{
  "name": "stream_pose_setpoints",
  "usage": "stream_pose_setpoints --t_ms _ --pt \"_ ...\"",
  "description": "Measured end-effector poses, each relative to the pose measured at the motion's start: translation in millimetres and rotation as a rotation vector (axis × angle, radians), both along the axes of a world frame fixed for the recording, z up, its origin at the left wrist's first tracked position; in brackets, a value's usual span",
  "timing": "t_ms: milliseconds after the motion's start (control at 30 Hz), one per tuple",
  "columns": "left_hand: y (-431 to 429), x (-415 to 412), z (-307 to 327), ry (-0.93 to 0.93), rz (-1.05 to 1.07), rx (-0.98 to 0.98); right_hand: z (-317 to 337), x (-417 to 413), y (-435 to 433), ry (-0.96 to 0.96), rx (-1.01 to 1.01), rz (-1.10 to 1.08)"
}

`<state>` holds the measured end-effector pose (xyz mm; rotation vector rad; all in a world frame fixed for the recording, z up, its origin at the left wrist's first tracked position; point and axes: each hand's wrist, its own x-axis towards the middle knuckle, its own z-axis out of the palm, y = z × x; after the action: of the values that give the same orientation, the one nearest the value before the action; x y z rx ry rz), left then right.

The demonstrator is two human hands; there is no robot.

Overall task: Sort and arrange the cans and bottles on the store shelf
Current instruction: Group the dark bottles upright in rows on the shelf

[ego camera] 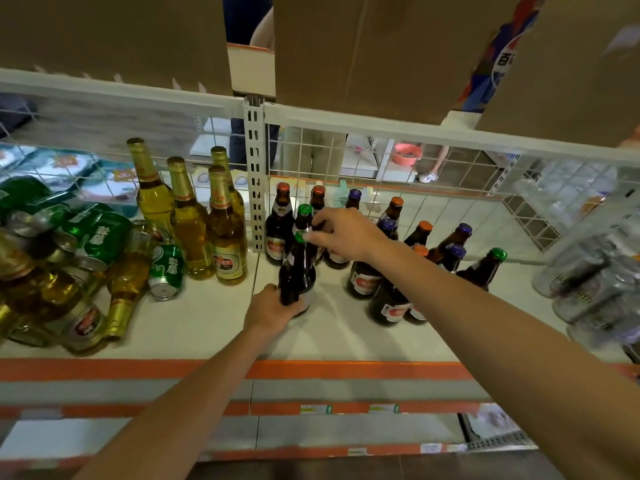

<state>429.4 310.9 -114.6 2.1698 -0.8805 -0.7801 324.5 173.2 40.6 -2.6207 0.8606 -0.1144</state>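
On the white shelf (207, 327), edged at the front with an orange strip (346, 370), stock is split by a slotted upright post (255, 174). The back is closed by white wire mesh (346, 157); through it a tiled floor, legs of other people (311, 150) and a pink basin (408, 154) are seen. Brown cardboard boxes (363, 46) sit on the tier above. Left of the post: four golden bottles (188, 220) stood upright, beside a jumbled pile of green cans (100, 233) and more golden bottles lying on their sides (128, 289). Right of the post: a cluster of dark bottles (367, 275) with orange, purple and green caps, all standing. At far right, wrapped packs of silver cans (588, 282) are seen, blurred. The green-capped dark bottle (298, 271) is placed just right of the post, in front of the back row of dark bottles, near the shelf's middle. Its long axis is vertical, cap up, base on or just at the shelf; contact is hidden by the left hand (273, 308), which is wrapped round the lower body. The cap end is pinched by the fingertips of the right hand (346, 232), reached in from the right. A second green-capped bottle (304, 211) stands directly behind, upright too.
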Motion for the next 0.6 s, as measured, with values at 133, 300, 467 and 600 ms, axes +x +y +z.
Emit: stream_pose_setpoints --t_ms 133,300,467,600 --pt "7 -14 -15 -0.013 -0.059 0.151 8 -24 -42 0.122 -0.189 -0.143" --pt "-34 -49 -11 0.062 -0.083 0.091 -5 -46 -71 0.372 -0.168 -0.139" --pt "-92 -96 8 0.163 0.079 0.003 -11 -51 -88 0.286 -0.151 -0.098" --pt "-116 -119 14 0.211 0.185 -0.029 -15 -47 -96 0.233 -0.148 -0.025"
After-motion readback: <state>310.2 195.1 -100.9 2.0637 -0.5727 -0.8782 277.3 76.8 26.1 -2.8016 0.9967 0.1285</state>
